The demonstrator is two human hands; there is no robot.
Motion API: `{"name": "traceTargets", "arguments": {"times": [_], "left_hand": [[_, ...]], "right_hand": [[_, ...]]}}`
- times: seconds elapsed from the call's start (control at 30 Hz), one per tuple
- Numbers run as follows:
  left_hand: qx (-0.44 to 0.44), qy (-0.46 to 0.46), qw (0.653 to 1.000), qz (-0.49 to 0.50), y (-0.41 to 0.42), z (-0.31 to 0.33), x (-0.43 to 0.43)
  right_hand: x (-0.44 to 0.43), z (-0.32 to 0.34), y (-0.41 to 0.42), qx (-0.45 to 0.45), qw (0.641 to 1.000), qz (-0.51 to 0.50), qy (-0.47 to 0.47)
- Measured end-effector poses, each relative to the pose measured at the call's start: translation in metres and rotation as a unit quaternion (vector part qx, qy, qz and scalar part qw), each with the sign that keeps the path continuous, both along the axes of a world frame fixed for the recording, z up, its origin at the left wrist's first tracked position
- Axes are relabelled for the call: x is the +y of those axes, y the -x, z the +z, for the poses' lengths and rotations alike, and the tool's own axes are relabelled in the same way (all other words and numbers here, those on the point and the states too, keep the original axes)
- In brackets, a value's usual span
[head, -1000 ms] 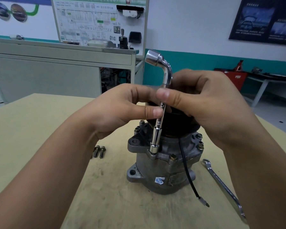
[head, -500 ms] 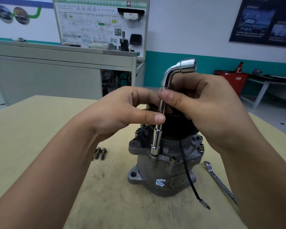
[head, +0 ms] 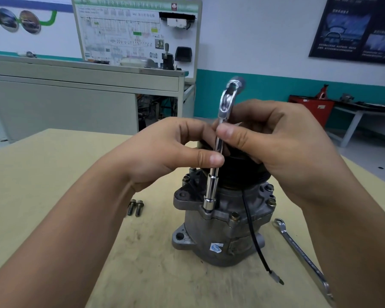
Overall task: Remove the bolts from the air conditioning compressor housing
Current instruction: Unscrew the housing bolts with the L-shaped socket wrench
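Pinching the socket wrench on a housing bolt

At frame centre, the left hand (head: 169,156) pinches the shaft of the L-shaped socket wrench (head: 211,187) between thumb and fingers (head: 193,127). The right hand (head: 282,147) pinches it just above. The wrench stands upright, its socket on a bolt at the flange of the compressor (head: 220,241), lower centre on the tabletop (head: 53,174). Two loose bolts (head: 135,207) lie to its left, and a spanner (head: 302,256) lies at lower right.

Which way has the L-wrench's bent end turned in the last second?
Yes. The bent end of the L-wrench swung from left to right, now roughly in line with the camera; its socket stays at the same spot on the compressor housing.
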State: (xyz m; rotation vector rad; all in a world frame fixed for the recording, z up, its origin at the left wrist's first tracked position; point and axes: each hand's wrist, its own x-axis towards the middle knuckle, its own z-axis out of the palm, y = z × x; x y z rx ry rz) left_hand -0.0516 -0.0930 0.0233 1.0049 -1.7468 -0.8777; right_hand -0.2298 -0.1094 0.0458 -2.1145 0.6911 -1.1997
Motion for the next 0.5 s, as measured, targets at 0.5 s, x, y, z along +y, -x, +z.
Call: {"name": "traceTargets", "arguments": {"times": [0.5], "left_hand": [[0.017, 0.002, 1.000, -0.011, -0.0005, 0.0009, -0.0001]], "right_hand": [[-0.0018, -0.0016, -0.0054, -0.004, 1.000, -0.007, 0.028]]}}
